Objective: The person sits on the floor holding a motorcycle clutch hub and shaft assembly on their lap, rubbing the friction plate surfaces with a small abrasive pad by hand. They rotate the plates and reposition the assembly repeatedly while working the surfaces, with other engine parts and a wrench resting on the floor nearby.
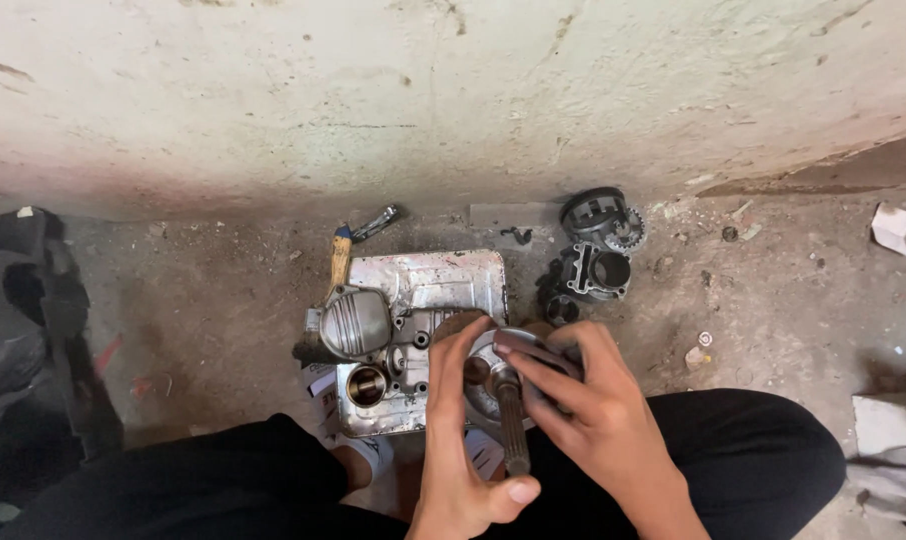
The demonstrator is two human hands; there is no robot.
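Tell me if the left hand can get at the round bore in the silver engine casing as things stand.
Probably yes. The left hand sits right beside the engine casing, and the round bore lies open, nothing covering it. But that hand now grips the crank assembly with the right hand.

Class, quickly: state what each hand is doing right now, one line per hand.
Left hand: closed around the splined metal shaft, thumb at its near end.
Right hand: fingers curled over the round crank part atop that shaft.

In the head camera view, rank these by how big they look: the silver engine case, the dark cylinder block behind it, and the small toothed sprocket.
1. Silver engine case, clearly largest.
2. Dark cylinder block.
3. Toothed sprocket, smallest, though it lies farthest away.
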